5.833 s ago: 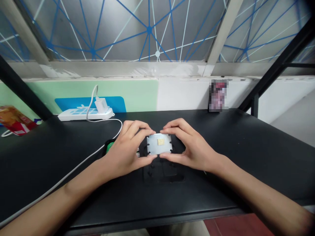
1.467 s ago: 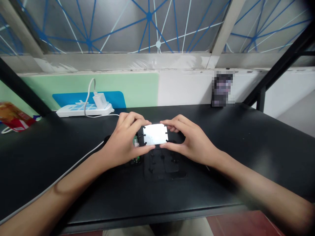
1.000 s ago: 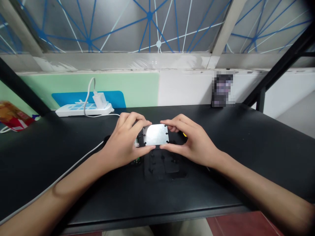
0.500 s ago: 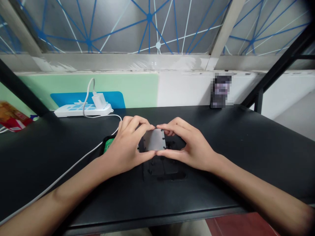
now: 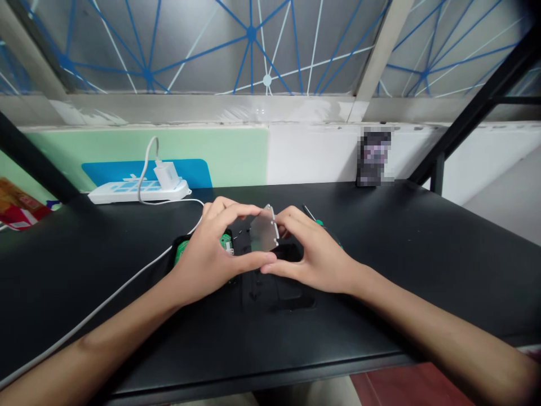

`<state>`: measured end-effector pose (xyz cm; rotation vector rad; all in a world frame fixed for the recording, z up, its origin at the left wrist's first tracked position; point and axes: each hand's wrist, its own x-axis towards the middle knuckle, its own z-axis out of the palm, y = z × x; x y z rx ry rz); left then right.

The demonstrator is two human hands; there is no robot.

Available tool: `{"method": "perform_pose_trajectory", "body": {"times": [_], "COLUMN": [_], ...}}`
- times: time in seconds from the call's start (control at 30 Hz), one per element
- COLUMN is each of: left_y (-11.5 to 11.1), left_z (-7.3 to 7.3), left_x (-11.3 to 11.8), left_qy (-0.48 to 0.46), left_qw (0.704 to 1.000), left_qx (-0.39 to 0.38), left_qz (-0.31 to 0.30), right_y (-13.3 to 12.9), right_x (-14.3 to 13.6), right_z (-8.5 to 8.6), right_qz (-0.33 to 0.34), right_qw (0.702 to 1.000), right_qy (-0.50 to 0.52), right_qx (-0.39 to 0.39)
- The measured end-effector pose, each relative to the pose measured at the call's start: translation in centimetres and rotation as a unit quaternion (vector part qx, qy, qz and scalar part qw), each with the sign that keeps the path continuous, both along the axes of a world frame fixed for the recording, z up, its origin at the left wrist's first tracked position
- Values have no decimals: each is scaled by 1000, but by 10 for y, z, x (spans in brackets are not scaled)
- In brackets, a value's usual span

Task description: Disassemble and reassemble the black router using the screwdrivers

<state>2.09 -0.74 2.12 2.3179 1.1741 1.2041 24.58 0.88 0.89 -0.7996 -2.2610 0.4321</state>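
Note:
A thin greyish square plate (image 5: 262, 232) with small notches along its edge is held up between my two hands and stands tilted. My left hand (image 5: 211, 248) pinches it at the left, fingers at its top and thumb at its lower edge. From the other side my right hand (image 5: 315, 251) grips the plate's right edge, its thumb near the left thumb. Behind my left wrist lies a black casing with a green circuit board (image 5: 227, 242), partly hidden. A dark glossy flat piece (image 5: 279, 290) lies on the desk under the hands.
A thin tool with a green part (image 5: 319, 223), perhaps a screwdriver, lies behind my right hand. Tiny dark bits (image 5: 240, 232) sit by the casing. A white power strip (image 5: 122, 192) with a charger (image 5: 167, 175) and cable stands at the back left; a blurred dark object (image 5: 372, 159) leans at the wall.
The plate has turned from facing up to a steeper tilt. Both thumbs have shifted along its lower edge, and the right hand has moved slightly left, uncovering the green-ended tool.

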Motion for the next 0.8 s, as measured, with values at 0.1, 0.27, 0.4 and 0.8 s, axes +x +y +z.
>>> {"method": "perform_pose_trajectory", "body": {"times": [0.1, 0.27, 0.4, 0.8], "left_y": [-1, -1, -1, 0], "left_z": [-2, -3, -3, 6], "left_x": [2, 3, 2, -5], "left_qy": [-3, -17, -21, 61], "left_qw": [999, 997, 996, 994], "left_qx": [14, 14, 11, 55], "left_qz": [-33, -68, -85, -67], "right_y": [-4, -3, 0, 0], "right_x": [-5, -8, -7, 4], "right_z": [0, -4, -5, -1], "right_qz": [22, 45, 53, 5], "right_qw": [1000, 998, 997, 1000], "right_qy": [19, 53, 64, 3], "right_qx": [5, 10, 7, 16]}}
